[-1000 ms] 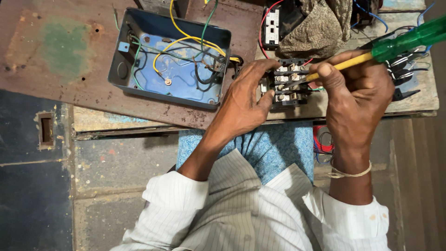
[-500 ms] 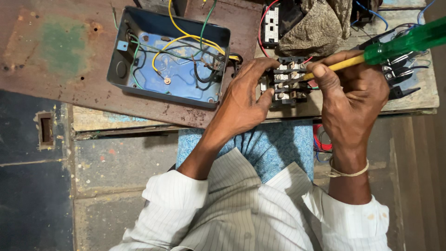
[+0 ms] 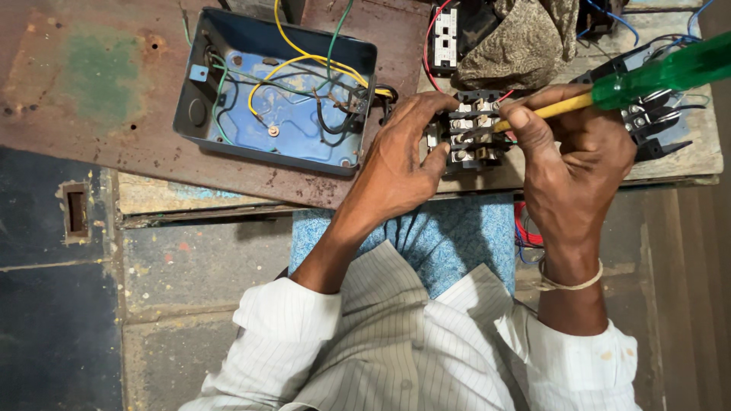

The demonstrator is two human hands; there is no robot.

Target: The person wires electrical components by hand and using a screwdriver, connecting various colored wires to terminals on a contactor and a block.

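Screwdriver [image 3: 655, 80] tip hidden behind right thumb.

Rusty brown metal sheet [image 3: 114, 114] over a worn wooden bench [image 3: 685, 156]. On the sheet, an open blue metal box [image 3: 228, 133] full of wires; on the bench, a grey terminal block [image 3: 472, 133], a crumpled cloth [image 3: 518, 46], black clips [image 3: 647, 125].

Soft even daylight; sharp focus; faint shadows
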